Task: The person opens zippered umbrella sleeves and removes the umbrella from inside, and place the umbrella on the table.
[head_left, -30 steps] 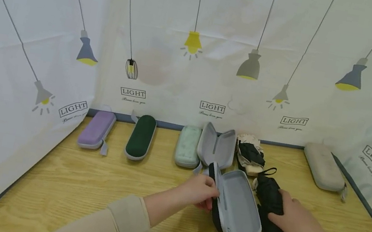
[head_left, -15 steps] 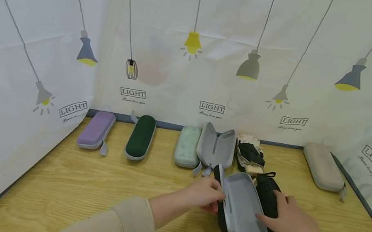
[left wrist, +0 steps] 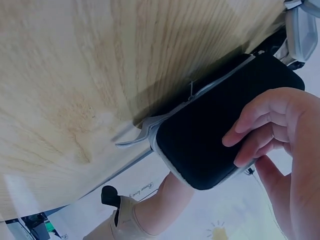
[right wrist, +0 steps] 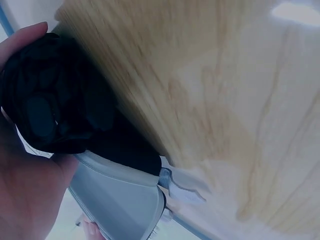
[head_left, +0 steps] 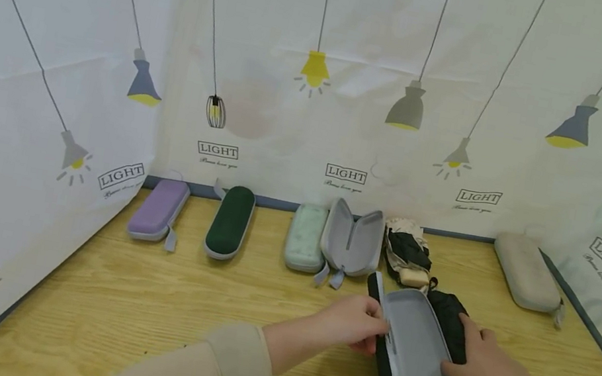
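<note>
A black zip case with a grey lining (head_left: pixel 415 343) lies unzipped on the table, its lid raised on the left side. My left hand (head_left: pixel 352 321) pinches the edge of that lid; in the left wrist view its fingers lie on the black outer shell (left wrist: pixel 215 120), the thumb behind. Against the case's right side is a black folded umbrella (head_left: pixel 448 318), bundled in loose cloth. My right hand (head_left: pixel 492 370) grips it from the right, the thumb at the case's rim. The right wrist view shows the umbrella's end (right wrist: pixel 55 95) within that hand.
Along the back stand a purple case (head_left: pixel 158 210), a dark green case (head_left: pixel 230 222), a mint case (head_left: pixel 306 236) and an open grey-lined case (head_left: pixel 352 241). A beige-and-black cloth bundle (head_left: pixel 408 247) sits beside it. A beige case (head_left: pixel 526 271) is at far right, before a printed curtain (head_left: pixel 270 88).
The open case has shifted right and slightly nearer, with the left hand on its lid. The right hand's thumb has come to the case's rim, and the umbrella now lies close against the case.
</note>
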Action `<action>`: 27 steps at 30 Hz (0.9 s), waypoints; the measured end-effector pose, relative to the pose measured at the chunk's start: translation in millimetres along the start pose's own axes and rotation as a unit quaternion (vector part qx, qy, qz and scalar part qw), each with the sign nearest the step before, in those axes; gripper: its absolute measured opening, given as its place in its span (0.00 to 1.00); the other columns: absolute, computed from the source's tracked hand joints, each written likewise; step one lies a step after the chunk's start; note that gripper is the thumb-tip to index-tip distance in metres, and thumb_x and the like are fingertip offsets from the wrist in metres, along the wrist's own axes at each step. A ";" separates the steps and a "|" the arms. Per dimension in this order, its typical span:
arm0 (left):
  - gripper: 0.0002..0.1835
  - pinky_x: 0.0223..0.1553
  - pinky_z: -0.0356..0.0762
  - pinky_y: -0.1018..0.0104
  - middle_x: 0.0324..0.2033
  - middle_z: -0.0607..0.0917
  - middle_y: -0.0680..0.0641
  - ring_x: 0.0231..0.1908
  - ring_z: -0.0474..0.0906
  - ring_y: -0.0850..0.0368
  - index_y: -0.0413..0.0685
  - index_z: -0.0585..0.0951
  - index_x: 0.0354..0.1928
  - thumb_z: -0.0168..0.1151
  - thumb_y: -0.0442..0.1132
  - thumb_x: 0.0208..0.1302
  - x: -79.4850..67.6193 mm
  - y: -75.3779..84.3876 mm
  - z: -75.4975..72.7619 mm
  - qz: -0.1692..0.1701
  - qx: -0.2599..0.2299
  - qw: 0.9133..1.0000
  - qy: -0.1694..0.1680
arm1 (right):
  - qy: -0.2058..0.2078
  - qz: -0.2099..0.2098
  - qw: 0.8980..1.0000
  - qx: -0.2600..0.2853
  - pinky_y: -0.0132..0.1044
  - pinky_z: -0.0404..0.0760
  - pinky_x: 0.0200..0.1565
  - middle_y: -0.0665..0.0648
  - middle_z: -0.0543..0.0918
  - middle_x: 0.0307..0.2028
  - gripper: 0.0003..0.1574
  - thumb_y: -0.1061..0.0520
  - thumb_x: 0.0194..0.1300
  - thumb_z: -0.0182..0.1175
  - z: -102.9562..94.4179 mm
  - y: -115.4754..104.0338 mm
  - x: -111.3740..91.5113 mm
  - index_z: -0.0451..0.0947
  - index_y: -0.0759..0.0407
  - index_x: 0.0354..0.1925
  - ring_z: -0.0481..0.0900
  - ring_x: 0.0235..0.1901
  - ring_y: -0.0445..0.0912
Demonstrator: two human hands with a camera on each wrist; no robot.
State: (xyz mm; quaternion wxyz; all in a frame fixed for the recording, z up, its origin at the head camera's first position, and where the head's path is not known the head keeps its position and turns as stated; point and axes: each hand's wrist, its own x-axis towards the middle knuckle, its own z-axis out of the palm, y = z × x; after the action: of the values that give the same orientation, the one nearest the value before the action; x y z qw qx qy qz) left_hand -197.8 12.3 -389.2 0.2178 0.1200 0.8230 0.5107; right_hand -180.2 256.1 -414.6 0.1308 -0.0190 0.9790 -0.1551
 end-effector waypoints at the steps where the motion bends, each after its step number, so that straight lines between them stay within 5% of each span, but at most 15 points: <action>1: 0.09 0.23 0.76 0.61 0.12 0.77 0.47 0.17 0.78 0.54 0.45 0.75 0.21 0.58 0.38 0.58 0.9 0.5 1.9 0.004 0.004 1.000 -0.002 | -0.003 0.002 1.000 0.002 0.42 0.67 0.17 0.85 0.55 0.52 0.66 0.32 0.46 0.61 -1.2 3.3 -0.3 0.41 0.69 0.66 0.74 0.25 0.51; 12: 0.10 0.22 0.75 0.67 0.16 0.78 0.50 0.20 0.78 0.55 0.50 0.73 0.24 0.55 0.42 0.62 17.7 12.7 25.0 0.022 0.078 0.997 -0.008 | -0.001 -0.007 1.000 0.002 0.47 0.70 0.24 0.86 0.55 0.49 0.64 0.37 0.50 0.59 -14.5 41.8 8.2 0.38 0.75 0.65 0.74 0.34 0.61; 18: 0.10 0.20 0.68 0.71 0.18 0.78 0.55 0.18 0.74 0.64 0.56 0.72 0.26 0.52 0.48 0.64 30.7 23.2 37.5 0.048 0.213 0.976 0.001 | -0.004 -0.007 0.999 0.035 0.51 0.71 0.30 0.88 0.50 0.49 0.64 0.40 0.53 0.59 -21.3 62.8 15.4 0.34 0.78 0.63 0.69 0.40 0.70; 27: 0.10 0.18 0.65 0.68 0.18 0.74 0.57 0.16 0.68 0.63 0.59 0.71 0.28 0.48 0.51 0.66 52.3 37.2 48.0 0.057 0.294 0.954 0.026 | 0.023 -0.019 0.999 0.017 0.63 0.66 0.39 0.92 0.48 0.50 0.63 0.41 0.54 0.59 -29.1 82.0 32.6 0.36 0.85 0.60 0.56 0.47 0.79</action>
State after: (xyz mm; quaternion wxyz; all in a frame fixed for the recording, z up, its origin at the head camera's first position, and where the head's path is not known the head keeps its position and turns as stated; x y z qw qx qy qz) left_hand -221.5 88.8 -386.8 0.1223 0.2121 0.9338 0.2609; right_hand -219.0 340.2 -421.4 0.1054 -0.0316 0.9785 -0.1743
